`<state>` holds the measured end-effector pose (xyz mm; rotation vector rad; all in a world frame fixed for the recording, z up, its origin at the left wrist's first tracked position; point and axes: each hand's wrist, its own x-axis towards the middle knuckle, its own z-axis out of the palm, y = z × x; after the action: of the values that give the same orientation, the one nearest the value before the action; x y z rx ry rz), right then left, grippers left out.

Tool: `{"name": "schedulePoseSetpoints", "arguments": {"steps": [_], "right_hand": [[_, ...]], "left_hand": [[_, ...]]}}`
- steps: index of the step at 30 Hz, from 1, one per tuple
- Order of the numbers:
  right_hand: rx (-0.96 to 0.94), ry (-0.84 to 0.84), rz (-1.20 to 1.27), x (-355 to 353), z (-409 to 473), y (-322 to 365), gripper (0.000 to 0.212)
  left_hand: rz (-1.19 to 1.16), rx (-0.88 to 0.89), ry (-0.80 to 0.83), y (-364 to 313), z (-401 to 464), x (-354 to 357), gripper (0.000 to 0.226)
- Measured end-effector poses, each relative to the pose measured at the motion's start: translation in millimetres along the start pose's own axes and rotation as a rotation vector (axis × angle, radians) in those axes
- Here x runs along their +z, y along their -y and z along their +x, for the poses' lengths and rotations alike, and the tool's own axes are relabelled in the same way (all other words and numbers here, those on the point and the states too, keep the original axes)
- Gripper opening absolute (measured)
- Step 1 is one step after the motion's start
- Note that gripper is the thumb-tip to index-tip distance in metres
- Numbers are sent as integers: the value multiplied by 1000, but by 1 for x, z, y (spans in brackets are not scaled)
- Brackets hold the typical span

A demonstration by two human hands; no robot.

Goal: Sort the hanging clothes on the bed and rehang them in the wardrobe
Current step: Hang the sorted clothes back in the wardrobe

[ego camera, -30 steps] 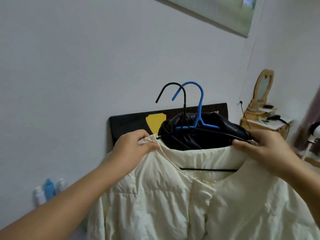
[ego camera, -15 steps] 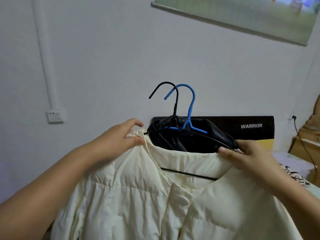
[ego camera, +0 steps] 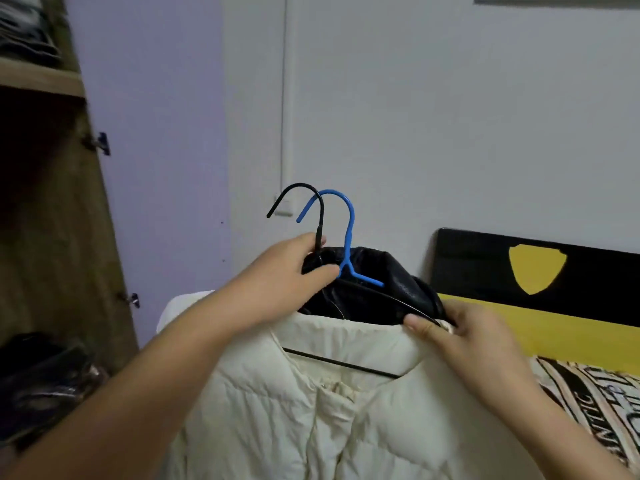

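Note:
I hold up a cream padded jacket point(ego camera: 277, 420) on a black hanger point(ego camera: 320, 216). Behind it hangs a black leather garment point(ego camera: 391, 289) on a blue hanger point(ego camera: 348, 233). My left hand point(ego camera: 287, 275) grips the necks of the two hangers just below their hooks. My right hand point(ego camera: 460, 337) pinches the jacket's right shoulder together with the end of the black hanger. The wardrobe point(ego camera: 52, 237) stands open at the left, its inside dark.
A wooden shelf point(ego camera: 38, 77) with folded clothes sits high in the wardrobe, and dark clothes point(ego camera: 41, 372) lie lower down. The lilac wardrobe door point(ego camera: 156, 168) is swung open. The black and yellow headboard point(ego camera: 540, 271) and patterned bedding point(ego camera: 588, 403) are at the right.
My view has swung left, bringing the wardrobe into sight. My left hand let go of the jacket's left shoulder and moved up to grip the hanger necks. The right hand keeps its hold.

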<state>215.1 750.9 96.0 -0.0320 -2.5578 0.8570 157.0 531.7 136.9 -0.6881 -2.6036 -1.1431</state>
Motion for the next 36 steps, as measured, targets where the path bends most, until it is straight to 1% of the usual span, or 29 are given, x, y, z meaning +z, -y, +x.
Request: {"name": "schedulePoseSetpoints", "arguments": {"steps": [2,3,6,8,9,12,15,17,20,22,25,27,29,30,34,36], "right_hand": [[-19,44,-12,18,1,16,32],[-32,70,-6,26,2,25,34],[-86,152,14,51,7,55,29],[-111,215,31,69,14,75,29],[-128,244,42,78,17,85,31],[-183,330,93,106,31,114,31],[-280,479,133,131,43,142,30],[-331,605,147,148,50,156,33],[-301,831,289,168,61,171,29],[-355,950,283,182,66,176,31],[-444,1043,195,213,71,181,38],[-482,1051,235,238,73,189,43],[-517,1079,360,265,76,203,47],[-505,1097,439,278,79,212,48],[-390,1216,822,325,100,248,45],[-349,1303,955,343,114,264,45]], "left_hand": [[-111,-89,-170,7,-9,-2,35],[-183,-119,-238,12,-11,-8,29],[-415,-135,-365,24,-14,-30,12],[-535,-146,-476,33,-14,-48,16],[-554,-163,-529,40,-14,-57,20],[-550,-231,-653,63,-12,-84,29],[-584,-263,-738,91,-7,-111,33],[-578,-270,-766,110,-4,-128,36],[-612,-266,-772,137,-4,-153,39],[-623,-261,-773,153,-6,-167,39],[-599,-264,-785,172,-10,-189,38],[-574,-265,-787,185,-12,-204,38],[-561,-280,-770,198,-9,-218,38],[-555,-292,-767,206,-6,-225,38],[-461,-373,-803,237,6,-258,37],[-391,-425,-837,251,11,-273,35]]}}
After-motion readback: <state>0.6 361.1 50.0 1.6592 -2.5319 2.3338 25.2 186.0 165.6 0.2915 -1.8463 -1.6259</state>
